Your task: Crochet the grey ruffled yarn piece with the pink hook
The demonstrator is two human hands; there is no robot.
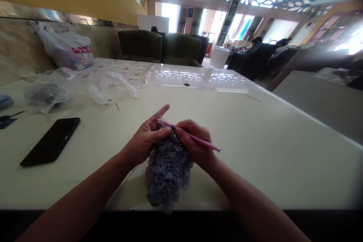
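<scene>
My right hand point(197, 140) is closed around a pink crochet hook point(204, 143), whose tip points left toward my other hand. A ruffled grey-purple crochet piece point(169, 172) hangs below both hands, its lower end at the table's front edge. At the top of this piece, my left hand point(146, 136) pinches it with the thumb, while the index finger stretches up and away. The hook's tip lies by the left fingers. What the stitches look like between the hands is too small to make out.
On the white table point(255, 151) at left lies a black phone point(51, 141), with scissors point(11, 116) beyond it. Crumpled clear plastic bags point(109, 87) and a full shopping bag point(70, 49) are farther back. Armchairs point(181, 49) stand behind the table; people sit far right.
</scene>
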